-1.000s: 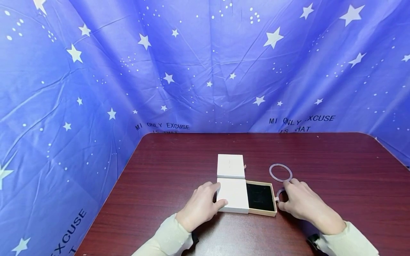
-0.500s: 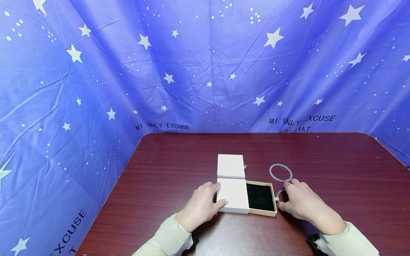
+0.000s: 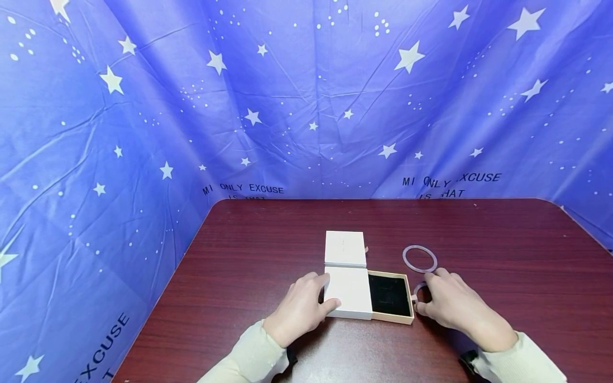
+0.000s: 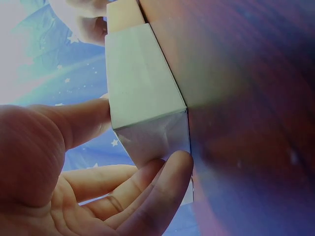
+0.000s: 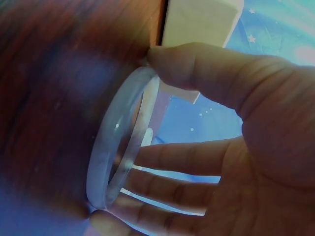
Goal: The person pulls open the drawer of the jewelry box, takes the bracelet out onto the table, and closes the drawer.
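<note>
In the head view my left hand (image 3: 299, 306) grips the left end of a white drawer-style gift box (image 3: 348, 290), with the thumb on its top. The left wrist view shows fingertips against the end of the white sleeve (image 4: 140, 73). Out of the sleeve's right side sticks a tan-edged drawer (image 3: 392, 319) with a black lining. Right of it my right hand (image 3: 452, 303) holds a pale lavender bangle (image 5: 101, 147) across its width, thumb at one side and fingers at the other. The bangle lies on the table, partly hidden by the hand in the head view.
A second white box (image 3: 344, 247), with a small ribbon tab, sits shut just behind the first one. Behind the right hand lies another bangle (image 3: 404, 258), flat on the dark red table (image 3: 258, 234). Blue star-printed cloth (image 3: 306, 106) hangs around the table's back and sides.
</note>
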A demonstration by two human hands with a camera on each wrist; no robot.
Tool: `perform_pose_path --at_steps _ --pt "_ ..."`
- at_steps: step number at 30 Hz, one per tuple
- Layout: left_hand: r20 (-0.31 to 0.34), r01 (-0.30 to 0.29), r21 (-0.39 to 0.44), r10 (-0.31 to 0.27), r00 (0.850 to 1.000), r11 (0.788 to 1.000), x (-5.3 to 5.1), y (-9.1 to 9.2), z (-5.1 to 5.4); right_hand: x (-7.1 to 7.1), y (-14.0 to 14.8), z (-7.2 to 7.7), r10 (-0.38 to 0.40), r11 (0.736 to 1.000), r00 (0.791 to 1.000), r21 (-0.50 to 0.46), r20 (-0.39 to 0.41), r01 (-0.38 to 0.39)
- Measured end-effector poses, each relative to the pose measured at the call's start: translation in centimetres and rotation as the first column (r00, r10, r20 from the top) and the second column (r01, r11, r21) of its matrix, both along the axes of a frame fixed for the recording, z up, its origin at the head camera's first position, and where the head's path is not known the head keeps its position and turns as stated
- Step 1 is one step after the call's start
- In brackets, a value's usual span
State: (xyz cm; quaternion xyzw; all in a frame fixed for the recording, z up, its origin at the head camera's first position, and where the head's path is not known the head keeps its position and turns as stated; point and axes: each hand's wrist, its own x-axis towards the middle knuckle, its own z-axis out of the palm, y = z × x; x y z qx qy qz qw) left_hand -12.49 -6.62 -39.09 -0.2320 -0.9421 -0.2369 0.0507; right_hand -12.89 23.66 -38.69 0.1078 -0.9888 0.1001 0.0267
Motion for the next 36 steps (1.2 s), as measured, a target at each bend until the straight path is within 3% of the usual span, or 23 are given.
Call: perform_pose_path --at_steps 8,17,27,36 --pt "-0.01 0.008 0.005 -0.008 1.0 1.0 0.0 0.1 0.0 0.1 0.1 0.6 0.002 1.0 0.999 0.004 0.042 -0.002" --pt "-0.013 0.009 0.006 -0.009 1.0 1.0 -0.1 0.0 -0.1 0.1 0.3 1.1 0.006 1.0 1.0 -0.009 0.022 -0.006" --pt "-0.029 0.012 0.009 -0.011 1.0 1.0 -0.1 0.0 -0.2 0.0 0.0 1.3 0.089 0.994 0.994 -0.062 -0.067 -0.093" --pt "-0.015 0.012 0.01 -0.012 1.0 1.0 -0.1 0.0 0.0 0.0 -0.5 1.3 0.158 0.982 0.984 -0.091 -0.081 -0.166"
